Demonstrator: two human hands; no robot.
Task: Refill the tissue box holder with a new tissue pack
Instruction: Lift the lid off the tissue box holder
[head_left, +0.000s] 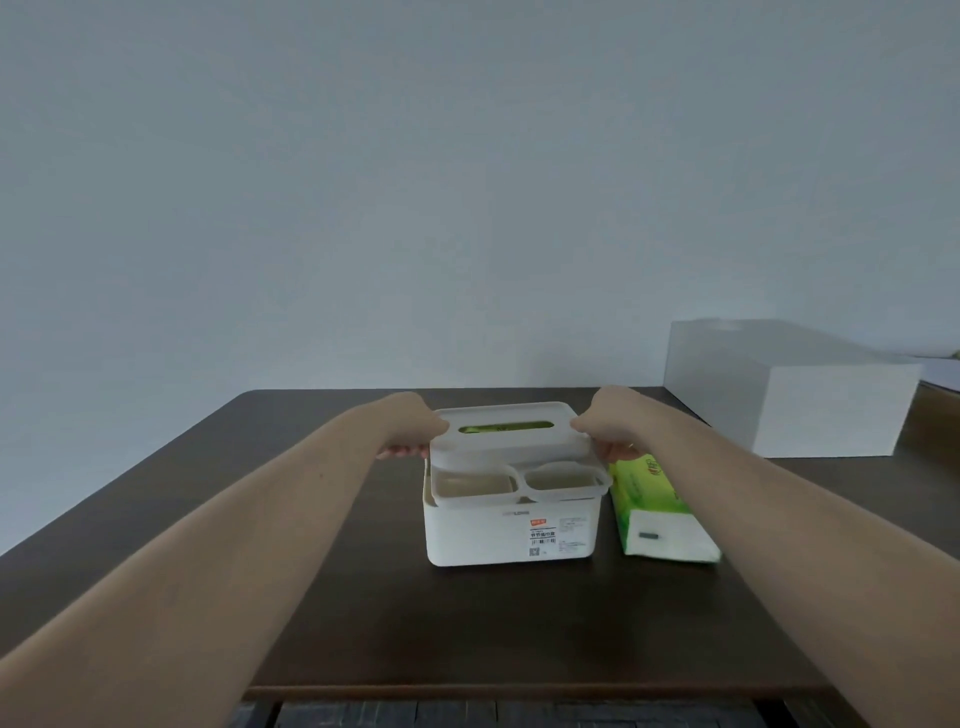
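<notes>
A white plastic tissue box holder (509, 535) stands in the middle of the dark table, its labelled front facing me. Its white lid (506, 447), with a long slot and two small trays at the front, sits slightly raised over the box. Something green shows through the slot. My left hand (410, 431) grips the lid's left end and my right hand (610, 428) grips its right end. A green and white tissue pack (657, 512) lies on the table just right of the holder, under my right wrist.
A large white box (789, 395) stands at the back right of the dark wooden table (311, 597). A plain grey wall rises behind the table. The table's front edge runs near the bottom of the view.
</notes>
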